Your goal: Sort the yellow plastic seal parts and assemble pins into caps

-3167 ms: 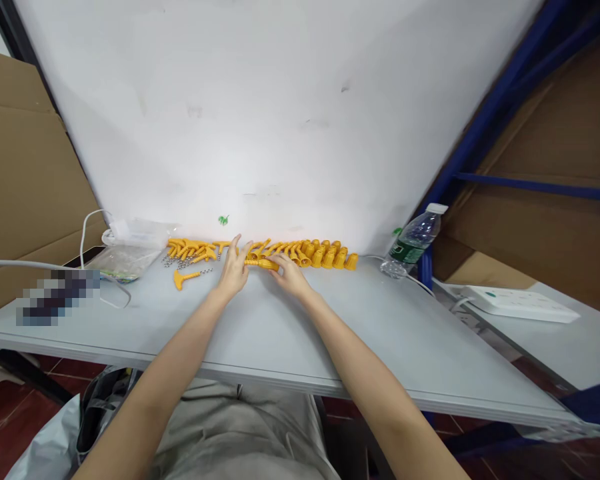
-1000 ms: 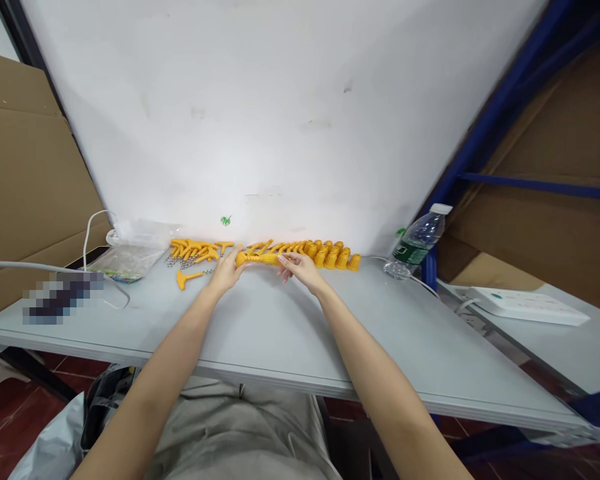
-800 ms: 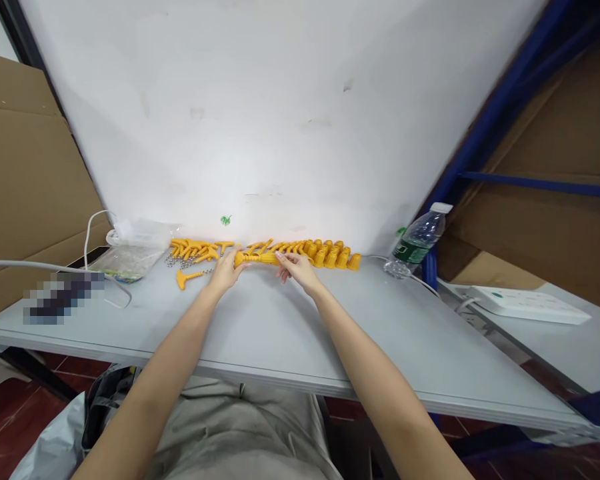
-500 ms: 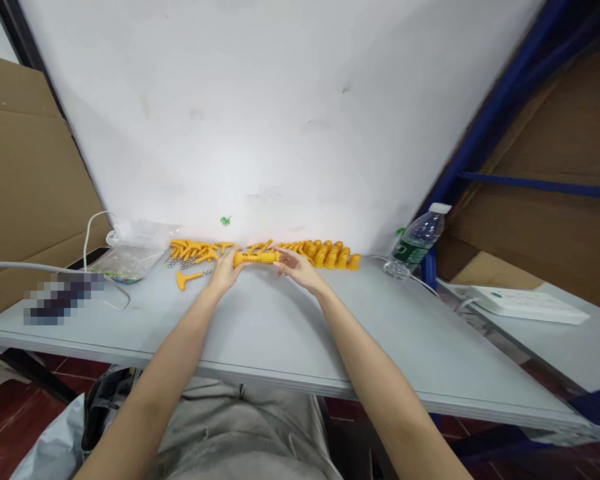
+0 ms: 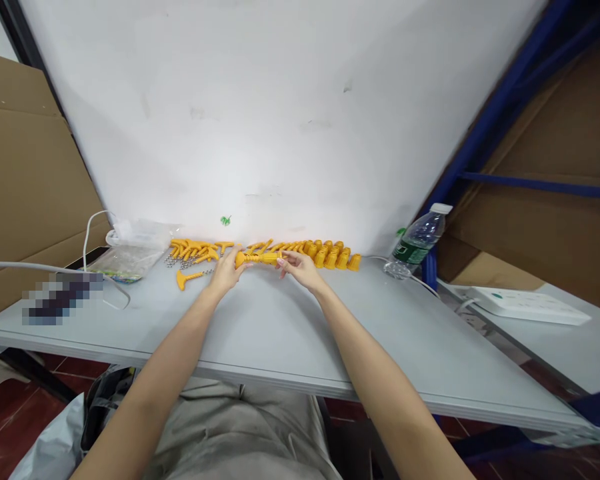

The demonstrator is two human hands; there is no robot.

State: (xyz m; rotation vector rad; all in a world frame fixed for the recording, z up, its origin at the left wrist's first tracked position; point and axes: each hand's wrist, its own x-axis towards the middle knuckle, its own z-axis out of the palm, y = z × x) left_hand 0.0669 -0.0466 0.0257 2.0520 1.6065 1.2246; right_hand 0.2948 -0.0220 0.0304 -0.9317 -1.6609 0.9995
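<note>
A long yellow plastic piece (image 5: 261, 258), with a slotted or ribbed body, lies level between my hands just above the table. My left hand (image 5: 225, 271) is closed round its wider left end. My right hand (image 5: 301, 268) pinches its right end with thumb and fingers; the fingertips partly cover that end. Left of my left hand, one yellow T-shaped handle (image 5: 183, 279) with a silvery metal end rests by itself. Behind it, several similar yellow handles (image 5: 193, 248) lie in a heap. To the right stand several yellow cup-shaped pieces (image 5: 333, 255) in rows.
More slim yellow pieces (image 5: 285, 247) lie along the wall behind my hands. A plastic bottle (image 5: 414, 245) leans at the right. Clear bags (image 5: 127, 260) and a white cable (image 5: 40, 266) are at the left. A power strip (image 5: 527, 305) sits on the far-right surface.
The yellow piece has shifted very slightly right and appears turned a little about its length. My right fingers have changed their hold slightly at its end; my left hand keeps its grip.
</note>
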